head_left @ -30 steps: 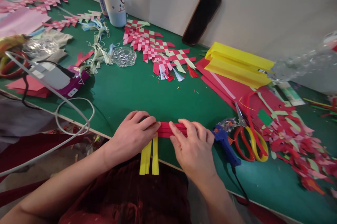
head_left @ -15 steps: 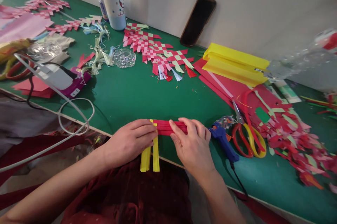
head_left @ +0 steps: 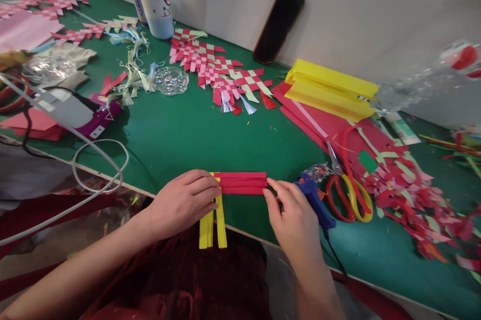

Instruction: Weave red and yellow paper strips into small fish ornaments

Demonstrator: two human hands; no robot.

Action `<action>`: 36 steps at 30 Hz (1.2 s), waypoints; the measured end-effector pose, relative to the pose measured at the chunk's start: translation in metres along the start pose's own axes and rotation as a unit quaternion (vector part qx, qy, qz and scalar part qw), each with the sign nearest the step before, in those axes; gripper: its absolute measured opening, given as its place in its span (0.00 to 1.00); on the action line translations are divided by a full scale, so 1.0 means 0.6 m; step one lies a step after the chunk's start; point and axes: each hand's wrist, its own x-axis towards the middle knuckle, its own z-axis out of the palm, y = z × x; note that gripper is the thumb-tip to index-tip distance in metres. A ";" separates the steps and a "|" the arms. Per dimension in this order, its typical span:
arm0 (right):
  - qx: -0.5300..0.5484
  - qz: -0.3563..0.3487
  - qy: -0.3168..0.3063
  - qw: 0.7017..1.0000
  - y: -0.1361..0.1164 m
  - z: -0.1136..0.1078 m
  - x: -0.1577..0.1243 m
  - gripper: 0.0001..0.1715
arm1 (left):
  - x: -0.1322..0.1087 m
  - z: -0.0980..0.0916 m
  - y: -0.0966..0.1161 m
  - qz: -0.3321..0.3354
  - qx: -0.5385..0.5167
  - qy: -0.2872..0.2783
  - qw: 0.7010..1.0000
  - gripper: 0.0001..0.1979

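Red paper strips [head_left: 242, 183] lie side by side near the table's front edge, crossed at their left end by yellow paper strips [head_left: 221, 220] that hang over the edge. My left hand [head_left: 190, 195] holds the crossing, fingers pressed together over it; its thumb and the covered part of the weave are hidden. At the red strips' right end is my right hand [head_left: 291, 210], its thumb and index fingertip close together on the strip ends. Just right of that hand lie a blue glue gun [head_left: 315, 202] and scissors with red and yellow handles [head_left: 340, 199].
Finished woven paper pieces [head_left: 221, 67] lie at the back. Folded yellow paper [head_left: 330, 90] rests on red sheets [head_left: 300, 114] near a plastic bottle [head_left: 424, 79]. A flask [head_left: 156, 4] and phone [head_left: 278, 27] stand by the wall. Paper scraps [head_left: 417, 195] lie right; a white cable [head_left: 101, 147] loops left.
My right hand has slid right along the red strips to their ends, uncovering their length. My left hand stays on the crossing. The view has shifted slightly to the right.
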 end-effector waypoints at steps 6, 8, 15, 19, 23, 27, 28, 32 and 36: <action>-0.048 0.002 0.007 0.999 -0.007 0.006 0.008 0.14 | -0.002 0.001 -0.001 -0.007 -0.009 -0.010 1.000 0.10; -0.040 0.009 0.006 0.999 -0.009 0.006 0.009 0.13 | -0.003 0.000 -0.002 -0.009 -0.011 -0.011 1.000 0.10; -0.019 0.003 0.007 1.000 -0.008 0.006 0.010 0.10 | -0.002 0.000 -0.002 -0.013 -0.020 -0.010 1.000 0.09; -0.008 -0.019 0.050 0.999 -0.008 -0.001 0.010 0.07 | -0.004 0.002 -0.003 -0.014 -0.023 -0.008 1.000 0.10; 0.008 -0.047 0.108 0.993 -0.013 -0.011 0.010 0.08 | -0.004 0.002 -0.003 -0.016 -0.021 -0.002 1.000 0.10; 0.001 -0.057 0.150 0.987 -0.018 -0.018 0.009 0.11 | 0.000 0.001 -0.003 -0.015 -0.016 0.005 1.000 0.09; -0.001 -0.058 0.155 0.986 -0.018 -0.019 0.009 0.12 | 0.000 0.001 -0.003 -0.015 -0.014 0.006 1.000 0.09; 0.011 -0.063 0.157 0.986 -0.021 -0.020 0.012 0.13 | -0.002 0.002 -0.003 -0.015 -0.011 0.004 1.000 0.09; 0.014 -0.032 0.168 0.985 -0.018 -0.020 0.014 0.14 | -0.001 0.003 -0.002 -0.013 -0.008 0.006 1.000 0.09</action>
